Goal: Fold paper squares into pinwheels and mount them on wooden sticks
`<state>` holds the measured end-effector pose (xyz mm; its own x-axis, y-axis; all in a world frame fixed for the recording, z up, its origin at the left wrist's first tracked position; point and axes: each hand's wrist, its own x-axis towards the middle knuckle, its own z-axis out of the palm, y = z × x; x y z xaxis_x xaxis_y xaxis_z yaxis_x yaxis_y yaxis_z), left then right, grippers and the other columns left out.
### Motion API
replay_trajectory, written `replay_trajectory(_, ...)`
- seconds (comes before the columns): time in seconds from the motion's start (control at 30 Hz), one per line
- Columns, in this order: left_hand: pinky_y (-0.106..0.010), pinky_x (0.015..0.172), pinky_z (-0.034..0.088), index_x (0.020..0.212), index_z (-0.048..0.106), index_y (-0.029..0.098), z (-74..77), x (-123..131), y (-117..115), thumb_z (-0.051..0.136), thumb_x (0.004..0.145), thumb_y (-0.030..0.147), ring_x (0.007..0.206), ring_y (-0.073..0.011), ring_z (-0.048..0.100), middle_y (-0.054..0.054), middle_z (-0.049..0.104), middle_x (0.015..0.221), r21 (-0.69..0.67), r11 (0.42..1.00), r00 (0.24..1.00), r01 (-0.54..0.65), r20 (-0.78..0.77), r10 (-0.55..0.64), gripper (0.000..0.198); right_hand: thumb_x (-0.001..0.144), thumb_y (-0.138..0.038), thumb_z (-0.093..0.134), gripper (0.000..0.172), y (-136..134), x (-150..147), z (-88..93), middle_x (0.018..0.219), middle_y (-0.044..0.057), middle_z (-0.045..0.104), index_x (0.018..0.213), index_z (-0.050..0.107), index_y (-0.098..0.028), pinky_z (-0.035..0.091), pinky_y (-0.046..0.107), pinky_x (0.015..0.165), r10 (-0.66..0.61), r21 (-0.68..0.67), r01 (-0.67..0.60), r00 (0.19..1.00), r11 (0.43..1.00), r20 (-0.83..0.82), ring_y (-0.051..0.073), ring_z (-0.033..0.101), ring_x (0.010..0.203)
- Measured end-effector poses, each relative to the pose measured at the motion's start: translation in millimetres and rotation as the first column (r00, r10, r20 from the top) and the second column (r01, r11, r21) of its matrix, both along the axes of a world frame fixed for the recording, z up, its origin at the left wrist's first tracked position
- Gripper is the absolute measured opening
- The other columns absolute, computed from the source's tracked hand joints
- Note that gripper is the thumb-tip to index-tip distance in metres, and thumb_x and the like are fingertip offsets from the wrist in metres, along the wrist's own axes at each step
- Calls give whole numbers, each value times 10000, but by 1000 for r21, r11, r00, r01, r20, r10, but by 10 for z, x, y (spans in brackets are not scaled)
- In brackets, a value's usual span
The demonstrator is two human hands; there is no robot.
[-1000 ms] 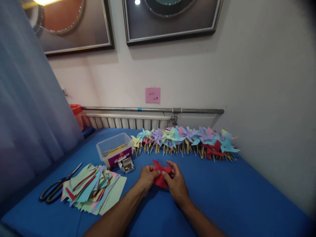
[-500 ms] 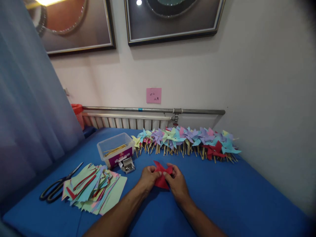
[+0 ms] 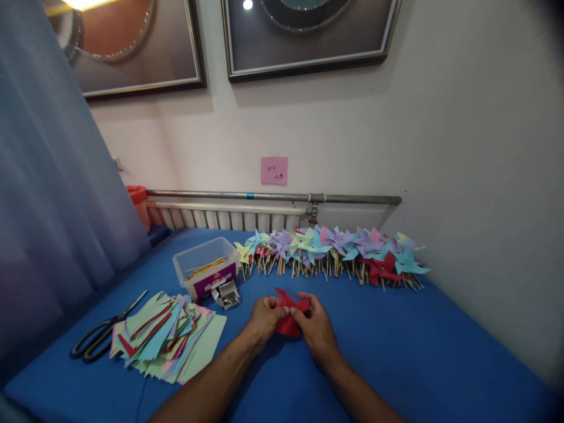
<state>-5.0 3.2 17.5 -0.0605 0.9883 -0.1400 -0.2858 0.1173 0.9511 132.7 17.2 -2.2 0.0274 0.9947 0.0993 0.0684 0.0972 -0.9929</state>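
Between my two hands is a red paper pinwheel (image 3: pixel 288 327), its points folded toward the middle; no stick shows on it. My left hand (image 3: pixel 265 317) grips its left side, the thumb pressed near the centre. On the other side my right hand (image 3: pixel 316 323) pinches the paper, thumb near the centre and fingers behind. Both hands are closed on it, just above the blue table cover (image 3: pixel 396 346). The fingers hide part of the folds.
Left of my hands lie a stack of coloured paper (image 3: pixel 176 341), scissors (image 3: pixel 110 329), a small box of metal pins (image 3: pixel 228 295) and a clear tub (image 3: pixel 207 267) of sticks. Finished pinwheels (image 3: pixel 335 249) line the back by the wall.
Hardly anything differs. The right part of the red paper has shifted very slightly under my thumbs; both hands stay in place.
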Motion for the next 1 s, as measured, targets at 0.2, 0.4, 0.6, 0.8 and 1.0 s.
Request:
replay_trajectory(0.2, -240, 543, 371, 618, 654, 133, 33, -41, -16, 863, 492, 277, 494, -104, 510, -10, 643, 564, -45, 996, 996, 80, 34, -78, 283, 686, -332, 672, 452, 13, 41, 49, 839, 37, 741, 1114, 616, -194, 558, 325, 671, 90, -22, -90, 996, 996, 21, 227, 695, 743)
replay_trajectory(0.4, -241, 544, 360, 561, 629, 145, 92, -77, -35, 858, 461, 253, 481, -99, 490, 1, 616, 525, -50, 996, 997, 67, 35, -66, 273, 680, -309, 682, 438, 17, 93, 127, 788, 17, 712, 1098, 622, -195, 532, 307, 646, 146, -22, -146, 989, 989, 7, 220, 674, 749)
replay_trajectory(0.6, -264, 588, 411, 655, 729, 98, 151, -112, -57, 846, 473, 239, 544, -138, 562, -48, 683, 603, -45, 988, 989, 145, 15, -145, 258, 631, -294, 709, 397, -19, 99, 224, 732, -14, 657, 1007, 629, -195, 486, 287, 640, 231, -62, -230, 973, 971, 11, 179, 610, 682)
replay_trajectory(0.8, -261, 573, 405, 654, 741, 104, 167, -129, -77, 877, 487, 261, 534, -132, 553, -41, 684, 598, -37, 977, 978, 210, 5, -210, 266, 638, -302, 731, 415, -36, 100, 232, 762, -14, 660, 1026, 623, -201, 475, 286, 645, 263, -71, -265, 964, 962, -35, 173, 605, 687)
replay_trajectory(1.0, -262, 577, 415, 658, 724, 107, 104, -100, -49, 835, 508, 230, 529, -133, 563, -49, 694, 608, -19, 996, 987, 84, 138, -81, 224, 722, -373, 703, 550, 15, 83, 145, 831, 14, 689, 1220, 561, -189, 521, 311, 700, 255, -2, -257, 959, 966, -126, 191, 655, 748)
